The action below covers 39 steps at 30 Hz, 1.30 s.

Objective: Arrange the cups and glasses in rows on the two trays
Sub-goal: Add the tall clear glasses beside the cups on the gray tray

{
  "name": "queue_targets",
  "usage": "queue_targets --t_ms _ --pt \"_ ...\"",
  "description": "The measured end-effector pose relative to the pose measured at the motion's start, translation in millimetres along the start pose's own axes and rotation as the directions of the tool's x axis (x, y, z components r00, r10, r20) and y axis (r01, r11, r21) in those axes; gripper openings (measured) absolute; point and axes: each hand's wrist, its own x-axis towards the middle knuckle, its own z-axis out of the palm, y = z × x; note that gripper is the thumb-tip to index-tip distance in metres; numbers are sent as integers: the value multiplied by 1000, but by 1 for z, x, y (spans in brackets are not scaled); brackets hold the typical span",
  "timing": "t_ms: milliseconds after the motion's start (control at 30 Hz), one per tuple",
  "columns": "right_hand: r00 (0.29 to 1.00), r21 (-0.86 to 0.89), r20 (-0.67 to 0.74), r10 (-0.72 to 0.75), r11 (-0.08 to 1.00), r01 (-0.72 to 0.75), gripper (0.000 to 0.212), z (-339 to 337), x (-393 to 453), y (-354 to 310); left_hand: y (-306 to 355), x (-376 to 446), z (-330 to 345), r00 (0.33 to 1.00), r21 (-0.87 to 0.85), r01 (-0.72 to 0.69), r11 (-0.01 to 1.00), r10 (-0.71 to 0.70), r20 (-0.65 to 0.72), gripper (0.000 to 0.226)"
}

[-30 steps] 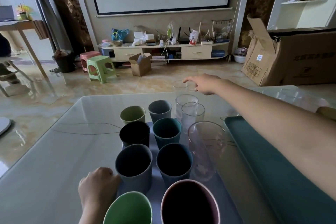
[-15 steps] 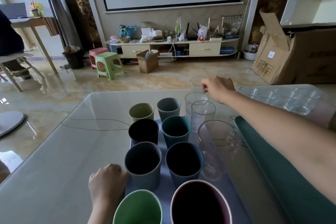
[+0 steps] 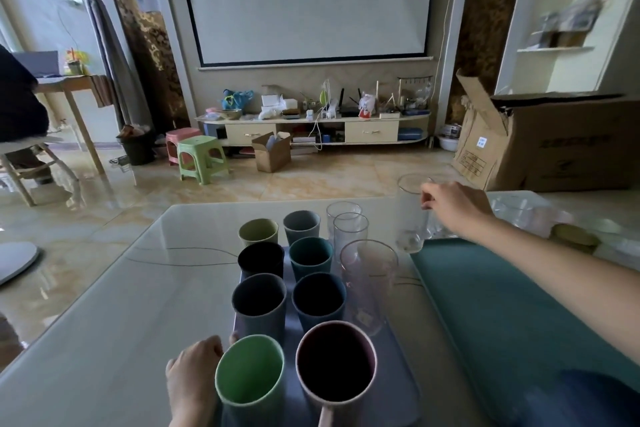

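One tray is nearly full; the other has nothing on it.

The blue-grey flat tray (image 3: pixel 398 388) holds coloured plastic cups (image 3: pixel 259 305) and clear glasses (image 3: pixel 349 230) in rows. At 1 o'clock, the right hand (image 3: pixel 453 208) has its grip around a tall clear glass (image 3: pixel 410 215), by the bare green flat tray (image 3: pixel 502 305). More glasses wait behind. The left hand (image 3: pixel 194 381) holds the blue-grey tray's edge at 7 o'clock.

Projector screen (image 3: pixel 308 0) on far wall; low TV cabinet (image 3: pixel 311 130) below it, cluttered with small items. Green stool (image 3: pixel 201 158) and pink stool (image 3: pixel 181 139) on tiled floor, small open box (image 3: pixel 272 152) nearby. Big cardboard box (image 3: pixel 550 142) at right, white shelf (image 3: pixel 568 21) above. Wooden desk (image 3: pixel 65 90) at left
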Motion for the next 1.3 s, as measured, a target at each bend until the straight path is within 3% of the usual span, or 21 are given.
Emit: queue_targets --t_ms 67,233,367,533,633,867,1300 --pt "999 -39 13 -41 998 42 21 -13 -35 3 -2 -19 -5 1000 -25 8 1000 -7 29 16" --pt "998 -76 45 -43 996 46 18 -30 -100 19 -12 -58 -10 1000 -186 -29 982 31 4 22" --pt "988 -42 45 -150 988 152 19 -39 -142 13 -23 -90 -1 997 -143 -18 990 8 -73 30" --pt "971 -13 64 -229 973 230 14 -55 -180 -21 -14 -105 -1 999 -64 1 998 -3 -33 18" --pt "961 52 93 -260 965 256 12 -49 -188 -36 -10 -106 -3 1000 -37 26 999 -26 -16 23" --pt "951 5 135 -278 960 280 10 -32 -198 -57 -7 -106 -6 999 -17 42 999 -42 18 26" --pt "941 68 227 -250 968 241 5 -9 -198 -47 -13 -103 -2 1000 -66 9 998 -7 26 24"
